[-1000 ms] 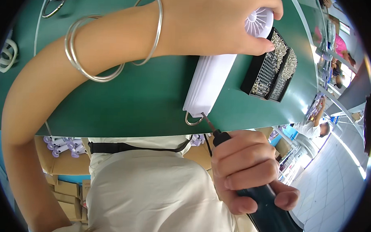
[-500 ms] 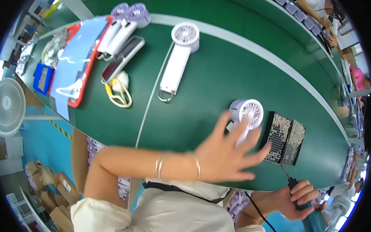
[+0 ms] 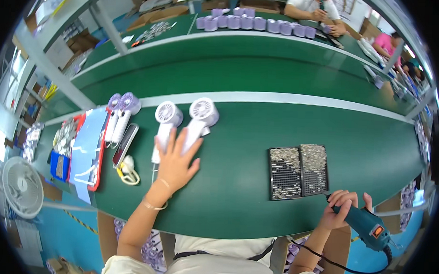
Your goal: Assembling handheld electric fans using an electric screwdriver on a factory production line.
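Tray with a red rim (image 3: 101, 166) sits by the tabletop's (image 3: 237, 186) left end, blue sheet (image 3: 86, 147) across it. Next we have two purple-headed fans (image 3: 130, 101) near the far edge, then a dark slim device (image 3: 126, 144) and a yellow-and-white cord (image 3: 129, 176). Left hand (image 3: 175, 167): fingers spread, not closed, laid over the handles of two white fans; how firmly it presses, we can't tell. Left white fan (image 3: 169, 114) lies under the little-finger side, right white fan (image 3: 204, 112) under the middle fingers; both heads point to the far edge, beyond the fingertips. Black box (image 3: 299, 173) of small metal pieces, two compartments, right half of tabletop. Right hand (image 3: 340, 209), at the front edge: fingers wrapped around the teal power screwdriver (image 3: 368, 224), tip just beside the box's near right corner; contact unclear to us.
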